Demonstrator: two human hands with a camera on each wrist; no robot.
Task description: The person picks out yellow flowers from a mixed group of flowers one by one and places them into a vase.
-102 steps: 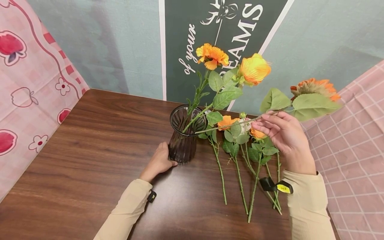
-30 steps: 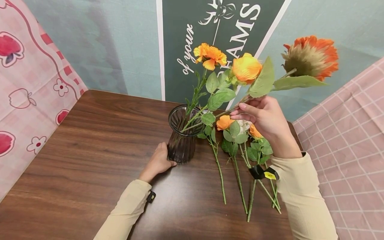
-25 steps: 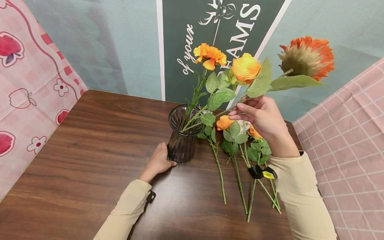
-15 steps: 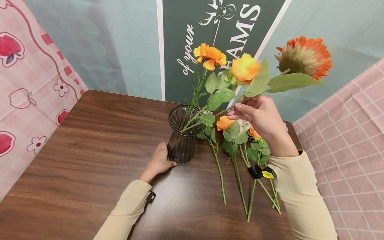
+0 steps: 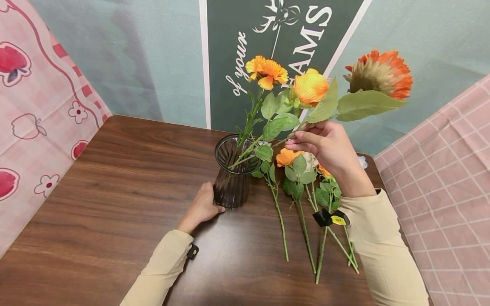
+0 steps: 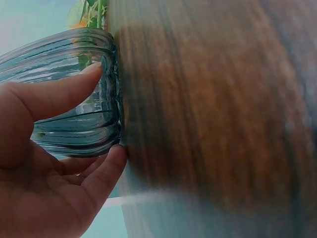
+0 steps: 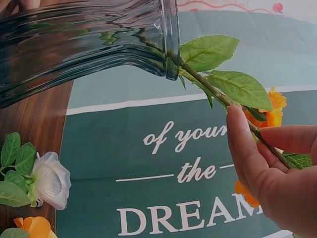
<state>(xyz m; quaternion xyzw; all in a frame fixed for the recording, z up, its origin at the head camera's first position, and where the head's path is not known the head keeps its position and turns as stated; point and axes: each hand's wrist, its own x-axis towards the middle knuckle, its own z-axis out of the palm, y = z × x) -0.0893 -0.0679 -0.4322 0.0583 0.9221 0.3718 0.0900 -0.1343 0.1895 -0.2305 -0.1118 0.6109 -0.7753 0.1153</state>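
Observation:
A dark ribbed glass vase [image 5: 232,189] stands on the table, holding an orange carnation-like flower [image 5: 266,70] and a yellow-orange rose [image 5: 311,87]. My left hand [image 5: 203,205] grips it low down; in the left wrist view the thumb lies along the glass [image 6: 74,119] and a fingertip is right at the base. My right hand [image 5: 329,146] pinches the stem of an orange sunflower [image 5: 380,74] just below its two large leaves. The lower stem [image 7: 218,94] runs into the vase mouth in the right wrist view. The sunflower leans right, its head turned away.
Several cut flowers lie right of the vase, among them an orange bloom [image 5: 287,157] and a white one [image 7: 52,181], stems toward the front. A dark lettered banner [image 5: 241,114] hangs behind the wooden table [image 5: 115,204]. A pink grid cloth [image 5: 440,191] borders the right side.
The sunflower has tipped more upright and shifted left, its stem going from the vase rim into the mouth. My right hand moved left and up with it. The left hand stayed on the vase.

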